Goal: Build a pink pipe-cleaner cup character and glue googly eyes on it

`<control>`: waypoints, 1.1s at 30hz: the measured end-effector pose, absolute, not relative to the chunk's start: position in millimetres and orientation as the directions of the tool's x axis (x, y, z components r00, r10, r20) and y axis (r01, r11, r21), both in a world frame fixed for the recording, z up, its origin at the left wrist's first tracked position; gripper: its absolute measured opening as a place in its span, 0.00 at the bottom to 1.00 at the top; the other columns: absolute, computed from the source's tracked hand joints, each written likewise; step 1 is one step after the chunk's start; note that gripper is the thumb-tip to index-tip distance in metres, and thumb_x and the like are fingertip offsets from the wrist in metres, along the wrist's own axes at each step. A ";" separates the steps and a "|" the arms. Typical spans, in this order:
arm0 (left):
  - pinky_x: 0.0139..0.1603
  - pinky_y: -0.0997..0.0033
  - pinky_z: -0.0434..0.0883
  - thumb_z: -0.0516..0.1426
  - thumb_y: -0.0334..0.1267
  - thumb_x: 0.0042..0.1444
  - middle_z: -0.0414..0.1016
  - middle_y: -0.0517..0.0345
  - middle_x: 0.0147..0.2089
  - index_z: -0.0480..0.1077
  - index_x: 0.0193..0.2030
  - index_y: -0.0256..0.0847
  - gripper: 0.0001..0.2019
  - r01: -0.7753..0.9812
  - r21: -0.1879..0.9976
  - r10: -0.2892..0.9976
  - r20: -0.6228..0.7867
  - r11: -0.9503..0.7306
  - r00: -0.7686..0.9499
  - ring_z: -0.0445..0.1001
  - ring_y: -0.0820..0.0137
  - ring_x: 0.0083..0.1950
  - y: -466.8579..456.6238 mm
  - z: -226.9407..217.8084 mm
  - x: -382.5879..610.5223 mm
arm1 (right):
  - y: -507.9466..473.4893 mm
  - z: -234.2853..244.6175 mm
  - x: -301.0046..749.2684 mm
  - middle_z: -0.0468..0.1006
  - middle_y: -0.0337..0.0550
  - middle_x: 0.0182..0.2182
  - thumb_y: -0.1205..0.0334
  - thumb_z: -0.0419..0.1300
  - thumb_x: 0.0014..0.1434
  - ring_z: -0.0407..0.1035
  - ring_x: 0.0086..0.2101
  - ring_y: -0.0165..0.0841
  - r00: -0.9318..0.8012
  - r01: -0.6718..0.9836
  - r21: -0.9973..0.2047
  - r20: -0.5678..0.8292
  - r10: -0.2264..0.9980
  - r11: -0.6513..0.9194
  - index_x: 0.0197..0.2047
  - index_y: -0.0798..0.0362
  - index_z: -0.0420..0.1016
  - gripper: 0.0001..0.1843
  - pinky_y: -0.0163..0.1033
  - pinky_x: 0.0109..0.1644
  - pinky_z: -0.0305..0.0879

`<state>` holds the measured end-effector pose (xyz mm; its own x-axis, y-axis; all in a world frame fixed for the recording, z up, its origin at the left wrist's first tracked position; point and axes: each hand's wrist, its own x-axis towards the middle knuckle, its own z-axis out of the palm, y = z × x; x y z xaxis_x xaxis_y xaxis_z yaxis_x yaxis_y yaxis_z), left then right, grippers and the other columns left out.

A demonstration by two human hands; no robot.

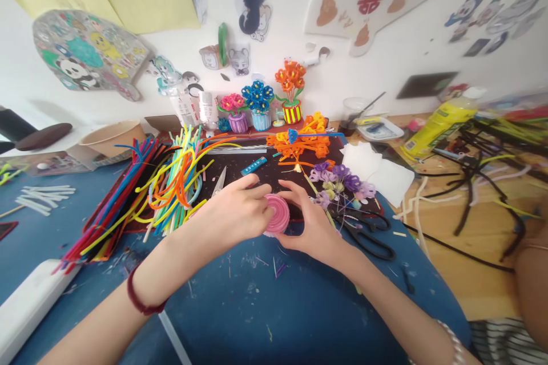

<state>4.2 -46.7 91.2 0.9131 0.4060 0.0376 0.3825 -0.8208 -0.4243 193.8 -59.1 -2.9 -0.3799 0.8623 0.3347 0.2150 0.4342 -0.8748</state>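
In the middle of the head view is a small round pink piece (277,214), coiled in rings like a little pot, with a whitish lower edge. My left hand (244,208) is closed, its curled fingers pressed against the left side of the piece; the fingertips are partly hidden. My right hand (311,219) grips the right side between thumb and fingers. Just left of my left hand lie the scissors (220,181), blades showing. Purple pipe-cleaner flowers (342,179) on wire stems lie beyond my right hand, near black-handled scissors (368,239).
Bundled coloured pipe cleaners (175,177) lie at left, beside a white box-like object (36,302). Finished flower pots (261,120) line the wall. Orange flowers (310,137) and white paper sheets (377,171) lie behind. A yellow bottle (443,120) stands tilted at right; part of another person shows there.
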 end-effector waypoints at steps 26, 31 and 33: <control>0.52 0.60 0.57 0.63 0.41 0.57 0.77 0.60 0.53 0.72 0.50 0.45 0.15 0.790 0.218 0.819 0.182 -0.573 0.544 0.71 0.63 0.53 -55.5 63.3 1.1 | -58.8 -23.0 199.4 0.73 0.51 0.57 0.53 0.63 0.62 0.69 0.56 0.43 -0.371 0.354 -0.715 0.484 0.792 0.603 0.63 0.49 0.65 0.28 0.51 0.60 0.68; 0.53 0.59 0.57 0.60 0.41 0.60 0.78 0.62 0.52 0.72 0.50 0.47 0.11 0.766 0.229 0.798 0.221 -0.601 0.561 0.70 0.63 0.52 -53.0 66.1 -5.1 | -59.6 -24.2 199.4 0.71 0.50 0.60 0.55 0.59 0.64 0.67 0.58 0.42 -0.400 0.395 -0.671 0.490 0.775 0.628 0.69 0.47 0.56 0.33 0.52 0.61 0.68; 0.52 0.59 0.58 0.56 0.37 0.64 0.79 0.61 0.51 0.73 0.50 0.46 0.09 0.745 0.216 0.769 0.303 -0.631 0.563 0.71 0.64 0.51 -55.7 65.6 -8.7 | -60.3 -22.3 199.9 0.72 0.50 0.59 0.56 0.58 0.65 0.69 0.57 0.41 -0.384 0.397 -0.658 0.513 0.767 0.639 0.70 0.47 0.54 0.32 0.50 0.59 0.71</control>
<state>-8.7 -55.7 65.6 0.5627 0.7691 0.3031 0.7454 -0.6306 0.2162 199.9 -60.3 -22.3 -0.3843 0.7673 0.5134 0.3970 0.6394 -0.6584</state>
